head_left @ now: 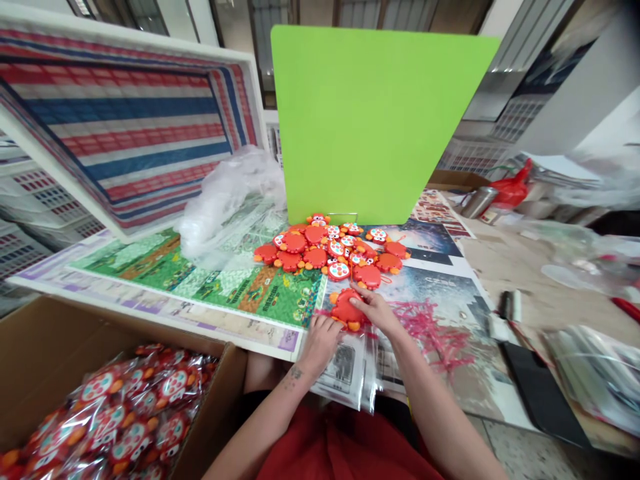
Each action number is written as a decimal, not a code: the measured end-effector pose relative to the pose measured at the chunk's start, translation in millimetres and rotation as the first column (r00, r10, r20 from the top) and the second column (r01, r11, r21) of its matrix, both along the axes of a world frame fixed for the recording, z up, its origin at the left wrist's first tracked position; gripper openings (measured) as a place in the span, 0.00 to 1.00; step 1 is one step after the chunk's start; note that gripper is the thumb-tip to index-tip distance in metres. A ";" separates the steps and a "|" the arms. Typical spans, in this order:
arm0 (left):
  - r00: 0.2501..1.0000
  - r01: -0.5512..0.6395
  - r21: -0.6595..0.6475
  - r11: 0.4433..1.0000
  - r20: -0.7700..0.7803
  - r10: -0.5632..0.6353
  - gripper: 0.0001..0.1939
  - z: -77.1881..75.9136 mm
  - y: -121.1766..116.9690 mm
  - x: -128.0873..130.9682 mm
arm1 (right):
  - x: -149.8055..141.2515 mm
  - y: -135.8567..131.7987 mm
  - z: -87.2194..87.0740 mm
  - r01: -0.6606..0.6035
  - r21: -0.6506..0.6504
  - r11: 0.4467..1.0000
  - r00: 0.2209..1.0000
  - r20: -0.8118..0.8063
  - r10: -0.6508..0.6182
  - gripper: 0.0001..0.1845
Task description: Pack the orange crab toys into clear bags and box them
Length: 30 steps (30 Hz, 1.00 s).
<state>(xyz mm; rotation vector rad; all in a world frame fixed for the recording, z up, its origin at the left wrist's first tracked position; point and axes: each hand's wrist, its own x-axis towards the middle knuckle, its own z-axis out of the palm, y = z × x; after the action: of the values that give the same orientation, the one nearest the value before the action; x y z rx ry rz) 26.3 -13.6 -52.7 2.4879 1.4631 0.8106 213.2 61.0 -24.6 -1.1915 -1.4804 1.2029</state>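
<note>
Just below the left hand (319, 343), clear, glossy plastic bags (345, 373) lie by the worktop's edge; to its left, a cardboard carton (227, 393) holds wrapped toys (175, 387). The right hand (379, 312) pinches a rounded red toy (349, 311); the left's fingers bunch at its near edge, their grip unclear. Its smooth shell likely needs steady edge pressure. Right of the right hand lie stringy pink strands (435, 333); beyond both, loose toys (315, 257), then a flat green board (380, 127).

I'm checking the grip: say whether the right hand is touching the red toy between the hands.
Touching. The head view shows the right hand with its thumb lying on the face of the red toy.
</note>
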 end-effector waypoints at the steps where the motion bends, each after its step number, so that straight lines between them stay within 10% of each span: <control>1: 1.000 -0.008 0.003 1.000 0.027 0.008 0.08 -0.2 0.0 -0.3 | -3.9 0.0 -0.3 -0.012 0.015 1.000 0.999 0.030 0.011 0.28; 9: 0.983 -0.049 0.088 0.995 0.180 0.032 0.07 4.4 -1.4 -0.4 | -38.7 -12.1 1.8 -0.361 0.085 0.929 0.897 0.304 0.321 0.30; 13: 0.949 -0.038 0.031 0.999 0.313 0.026 0.07 9.0 1.7 -0.4 | -15.8 -21.8 8.0 -0.016 0.193 0.981 0.823 0.559 -0.097 0.28; 16: 0.938 0.003 -0.117 0.993 0.346 0.037 0.05 15.3 8.8 -3.5 | 5.2 -38.0 3.6 0.108 0.091 0.990 0.723 0.677 -0.141 0.26; 24: 0.973 0.079 -0.423 0.903 0.231 0.023 0.04 49.1 20.3 -9.1 | -21.2 -71.2 -14.4 0.191 0.202 0.961 0.838 0.476 -0.266 0.22; 30: 0.865 -0.049 -0.348 0.936 0.453 0.215 0.13 49.1 6.0 -18.2 | -33.0 -69.3 -1.5 0.216 0.202 0.955 0.941 0.216 -0.259 0.22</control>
<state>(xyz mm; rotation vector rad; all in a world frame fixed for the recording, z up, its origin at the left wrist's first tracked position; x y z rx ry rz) 8.1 -7.6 -3.5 1.7834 1.4465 1.0272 180.2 -8.3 -26.1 -1.3862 -1.5299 0.7685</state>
